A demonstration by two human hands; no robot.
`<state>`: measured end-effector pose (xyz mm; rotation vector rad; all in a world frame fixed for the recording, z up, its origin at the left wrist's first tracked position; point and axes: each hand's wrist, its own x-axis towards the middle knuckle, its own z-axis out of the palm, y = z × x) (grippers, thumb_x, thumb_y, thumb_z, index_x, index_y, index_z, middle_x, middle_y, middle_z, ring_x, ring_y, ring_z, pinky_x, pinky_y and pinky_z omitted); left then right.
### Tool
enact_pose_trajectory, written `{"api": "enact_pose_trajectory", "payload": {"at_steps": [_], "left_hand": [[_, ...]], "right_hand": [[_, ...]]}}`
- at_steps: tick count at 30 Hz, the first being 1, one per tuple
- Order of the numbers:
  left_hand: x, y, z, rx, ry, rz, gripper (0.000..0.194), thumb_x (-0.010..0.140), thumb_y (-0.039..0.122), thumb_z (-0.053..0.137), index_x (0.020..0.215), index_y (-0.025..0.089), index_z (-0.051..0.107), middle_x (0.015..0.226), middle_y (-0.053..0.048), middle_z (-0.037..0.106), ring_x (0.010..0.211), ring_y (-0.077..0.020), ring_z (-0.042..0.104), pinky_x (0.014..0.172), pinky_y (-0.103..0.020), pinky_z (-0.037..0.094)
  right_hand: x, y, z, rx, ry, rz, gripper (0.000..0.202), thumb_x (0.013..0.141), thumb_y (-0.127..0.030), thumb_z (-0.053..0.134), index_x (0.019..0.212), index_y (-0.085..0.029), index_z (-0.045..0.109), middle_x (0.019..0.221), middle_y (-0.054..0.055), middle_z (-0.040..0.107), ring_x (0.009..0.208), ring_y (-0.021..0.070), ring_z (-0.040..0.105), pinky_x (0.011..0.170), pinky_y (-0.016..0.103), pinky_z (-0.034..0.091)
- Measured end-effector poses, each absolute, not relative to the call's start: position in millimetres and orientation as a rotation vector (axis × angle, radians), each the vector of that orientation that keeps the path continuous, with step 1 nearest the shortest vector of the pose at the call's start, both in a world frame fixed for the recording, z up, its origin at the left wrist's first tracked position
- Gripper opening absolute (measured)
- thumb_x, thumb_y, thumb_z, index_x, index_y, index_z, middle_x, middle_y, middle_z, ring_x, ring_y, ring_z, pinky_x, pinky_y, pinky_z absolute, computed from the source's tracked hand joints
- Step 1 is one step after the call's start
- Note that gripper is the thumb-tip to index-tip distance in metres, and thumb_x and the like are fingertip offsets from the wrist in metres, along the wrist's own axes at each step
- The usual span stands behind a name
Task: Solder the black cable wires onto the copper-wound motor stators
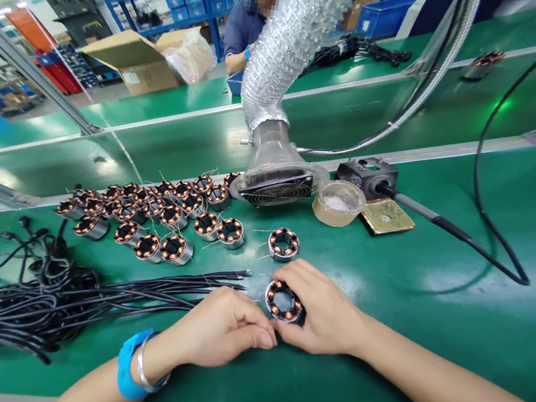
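My right hand (315, 307) grips a motor stator (282, 301), a metal ring with copper windings, its open face turned up toward me. Close beside it, my left hand (225, 328) is closed, thumb pressed against the fingers, near the stator's lower left side. Whatever its fingertips pinch is hidden or too fine to name. Thin wire ends stick out from the stator's left side. Just beyond my right hand sits another stator (284, 245). Black cables (160, 289) with stripped tips run up to behind my left hand.
Several stators (176, 249) stand grouped at the left back. A fume extractor hose (290, 44) hangs over the bench. Right of its nozzle are a round tub (339, 203), a soldering iron (426, 213) in a holder, and its looping cord (480, 184). A co-worker (244, 31) sits opposite.
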<state>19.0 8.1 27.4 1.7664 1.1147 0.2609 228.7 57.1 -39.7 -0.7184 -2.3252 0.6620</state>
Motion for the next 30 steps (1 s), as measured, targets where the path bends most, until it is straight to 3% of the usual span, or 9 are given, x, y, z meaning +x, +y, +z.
{"api": "enact_pose_trajectory", "payload": {"at_steps": [5,10,13,17,18,20,24,27,30], "left_hand": [[-8.2,9.8,46.4,1.964,1.216,0.249,0.022,0.096,0.034,0.051,0.103,0.023,0.068,0.085,-0.001,0.069,0.073,-0.0142,0.06,0.069,-0.023,0.042],[-48.6,17.7,52.7,1.964,1.439,0.559,0.03,0.103,0.03,0.029,0.097,0.02,0.057,0.084,-0.003,0.06,0.077,-0.0153,0.055,0.072,-0.026,0.043],[-64.5,17.7,58.5,2.058,1.487,0.601,0.031,0.103,0.032,0.028,0.109,0.022,0.057,0.103,-0.007,0.063,0.098,-0.0192,0.055,0.089,-0.033,0.042],[-84.8,4.0,74.6,2.178,1.754,0.411,0.03,0.101,0.034,0.038,0.121,0.029,0.06,0.12,-0.005,0.063,0.111,-0.0226,0.054,0.1,-0.04,0.038],[-89.8,-0.3,77.9,2.143,1.798,0.413,0.031,0.101,0.035,0.039,0.122,0.029,0.06,0.119,-0.004,0.065,0.11,-0.0221,0.056,0.098,-0.038,0.04],[-97.5,-5.6,80.4,2.027,1.698,0.44,0.036,0.101,0.038,0.035,0.124,0.027,0.06,0.108,-0.005,0.068,0.094,-0.0187,0.063,0.085,-0.032,0.048],[-95.7,2.5,70.0,1.891,1.333,0.322,0.044,0.103,0.037,0.025,0.122,0.019,0.06,0.074,-0.001,0.067,0.053,-0.0111,0.058,0.055,-0.023,0.047],[-77.7,11.0,57.1,2.121,1.344,0.092,0.026,0.097,0.033,0.047,0.107,0.021,0.067,0.081,-0.002,0.071,0.07,-0.0152,0.065,0.065,-0.025,0.046],[-55.8,7.5,45.4,2.289,1.414,-0.043,0.013,0.079,0.025,0.07,0.092,0.021,0.07,0.082,-0.004,0.072,0.075,-0.0214,0.066,0.063,-0.027,0.042]], "right_hand": [[234.5,55.9,-37.7,-0.736,-2.362,0.687,0.049,0.073,-0.035,0.069,0.114,-0.015,0.052,0.096,0.01,0.062,0.086,0.0251,0.057,0.076,0.04,0.051],[243.4,61.8,-30.8,-0.759,-2.394,0.573,0.05,0.076,-0.04,0.067,0.117,-0.013,0.054,0.099,0.014,0.065,0.086,0.0282,0.061,0.075,0.045,0.052],[260.7,71.0,-25.4,-0.58,-2.334,0.552,0.054,0.081,-0.053,0.06,0.118,-0.013,0.057,0.098,0.013,0.068,0.084,0.0269,0.065,0.073,0.043,0.054],[296.6,97.8,-25.2,-1.168,-1.73,0.667,0.023,0.088,-0.037,0.06,0.084,-0.016,0.069,0.07,0.007,0.069,0.059,0.0154,0.062,0.051,0.026,0.047],[304.0,107.1,-26.7,-1.387,-1.418,0.743,0.024,0.085,-0.035,0.065,0.075,-0.013,0.068,0.061,0.006,0.066,0.05,0.0126,0.057,0.044,0.024,0.042],[313.8,126.4,-31.1,-1.446,-1.213,0.755,0.033,0.09,-0.038,0.056,0.081,-0.008,0.065,0.059,0.008,0.064,0.036,0.0071,0.044,0.034,0.021,0.03],[316.1,158.0,-39.6,-1.506,-1.007,0.645,0.05,0.085,-0.038,0.062,0.11,0.005,0.058,0.078,0.018,0.068,0.037,0.005,0.045,0.036,0.022,0.033],[312.8,173.0,-41.5,-1.523,-0.961,0.506,0.06,0.077,-0.035,0.071,0.121,0.004,0.057,0.085,0.02,0.07,0.038,0.0053,0.047,0.039,0.023,0.037],[313.0,178.3,-40.6,-1.533,-0.991,0.441,0.048,0.071,-0.032,0.077,0.105,0.0,0.07,0.075,0.017,0.071,0.037,0.0098,0.051,0.04,0.027,0.04]]}}
